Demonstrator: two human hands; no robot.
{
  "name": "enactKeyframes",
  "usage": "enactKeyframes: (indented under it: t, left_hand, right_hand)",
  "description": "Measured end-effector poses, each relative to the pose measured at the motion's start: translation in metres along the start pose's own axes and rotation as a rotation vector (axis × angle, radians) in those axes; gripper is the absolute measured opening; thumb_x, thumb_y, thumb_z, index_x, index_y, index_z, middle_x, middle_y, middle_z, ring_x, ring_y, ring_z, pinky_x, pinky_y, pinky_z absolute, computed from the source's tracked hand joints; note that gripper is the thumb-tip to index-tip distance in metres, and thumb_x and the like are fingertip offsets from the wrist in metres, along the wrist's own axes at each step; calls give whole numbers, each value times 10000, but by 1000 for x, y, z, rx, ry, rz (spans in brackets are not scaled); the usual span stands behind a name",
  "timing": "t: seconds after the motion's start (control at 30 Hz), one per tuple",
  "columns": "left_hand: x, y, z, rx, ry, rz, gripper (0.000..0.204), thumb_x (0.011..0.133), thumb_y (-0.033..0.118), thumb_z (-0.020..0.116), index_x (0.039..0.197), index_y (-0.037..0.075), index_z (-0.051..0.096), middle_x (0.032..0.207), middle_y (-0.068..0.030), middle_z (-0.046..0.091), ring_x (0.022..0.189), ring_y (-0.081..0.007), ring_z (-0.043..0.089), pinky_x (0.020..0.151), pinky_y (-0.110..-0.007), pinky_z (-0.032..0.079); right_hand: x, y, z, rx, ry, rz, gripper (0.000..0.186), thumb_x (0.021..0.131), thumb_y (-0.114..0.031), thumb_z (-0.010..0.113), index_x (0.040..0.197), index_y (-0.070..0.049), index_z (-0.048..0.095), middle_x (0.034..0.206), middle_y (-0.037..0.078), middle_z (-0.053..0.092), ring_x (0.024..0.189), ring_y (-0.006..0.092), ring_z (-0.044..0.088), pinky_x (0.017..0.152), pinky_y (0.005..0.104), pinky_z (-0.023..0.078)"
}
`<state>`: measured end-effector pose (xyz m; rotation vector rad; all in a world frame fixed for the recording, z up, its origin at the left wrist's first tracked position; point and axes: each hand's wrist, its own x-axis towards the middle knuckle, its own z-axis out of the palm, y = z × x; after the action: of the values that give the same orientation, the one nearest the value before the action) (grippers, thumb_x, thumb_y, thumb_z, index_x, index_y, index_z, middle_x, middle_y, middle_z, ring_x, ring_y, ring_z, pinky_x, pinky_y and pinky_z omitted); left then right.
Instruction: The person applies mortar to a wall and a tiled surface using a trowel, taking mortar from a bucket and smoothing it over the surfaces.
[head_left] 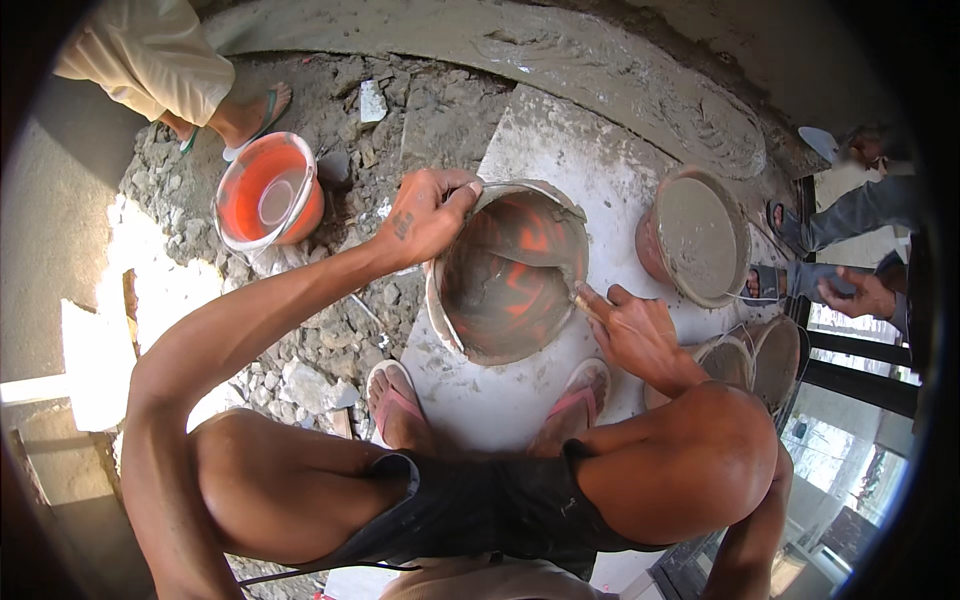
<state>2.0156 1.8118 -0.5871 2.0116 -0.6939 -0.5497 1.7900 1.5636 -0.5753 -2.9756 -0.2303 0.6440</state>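
Between my feet stands a red bucket (505,345), its inside smeared with wet grey mortar and orange-red streaks showing through. My left hand (432,212) is closed on the bucket's upper left rim, near the wire handle. At the opposite side, my right hand (640,335) is wrapped round the wooden handle of a trowel (583,303). The trowel's blade reaches into the bucket against the mortar; its outline is hard to make out under the grey coating.
An orange bucket (309,210) sits on rubble (340,345) to the left, near a person's sandalled foot (262,118). Right of me stand a mortar-filled bucket (700,240) and two more buckets (775,360). Another person's hand (860,295) shows at far right. Wet mortar (620,95) covers the far strip.
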Motion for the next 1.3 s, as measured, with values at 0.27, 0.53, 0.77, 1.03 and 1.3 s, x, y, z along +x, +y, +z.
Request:
enactKeyframes:
  t: [0.27, 0.53, 0.77, 1.03, 1.3]
  left_hand:
    - [-3, 6, 2, 17, 17, 12, 294, 1005, 203, 546, 968, -57, 677, 702, -14, 577, 680, -91, 483, 607, -336, 414]
    - [-4, 6, 4, 34, 33, 41, 303, 996, 210, 544, 932, -56, 674, 679, -32, 573, 660, -90, 477, 592, -342, 412]
    - [-10, 14, 12, 67, 71, 104, 291, 985, 203, 541, 944, -49, 680, 645, -96, 554, 612, -130, 479, 579, -363, 421]
    - [-29, 26, 30, 69, 46, 199, 227, 981, 148, 567, 1003, -33, 702, 674, -153, 600, 596, -188, 542, 584, -367, 455]
    - [-43, 25, 34, 67, 73, 254, 214, 986, 123, 565, 1041, -24, 711, 710, -154, 639, 603, -194, 594, 581, -353, 480]
  right_hand:
    - [-7, -5, -4, -5, -108, 27, 575, 870, -183, 603, 1440, -143, 544, 1010, 152, 677, 770, 334, 713, 637, 457, 567]
    - [-4, -6, -12, -2, -37, 43, 510, 898, -177, 579, 1401, -99, 570, 953, 179, 685, 734, 347, 711, 648, 484, 561]
    - [1, -7, -39, -31, -86, -29, 429, 872, -121, 575, 1293, -60, 638, 880, 202, 693, 761, 360, 719, 640, 478, 559]
    - [13, -17, -40, 153, -337, -9, 316, 847, -112, 587, 1128, 0, 677, 944, 264, 708, 868, 427, 715, 768, 505, 572]
    - [6, -17, -2, 655, -308, 87, 475, 853, -189, 599, 1281, 14, 633, 1016, 271, 707, 930, 445, 694, 884, 481, 544]
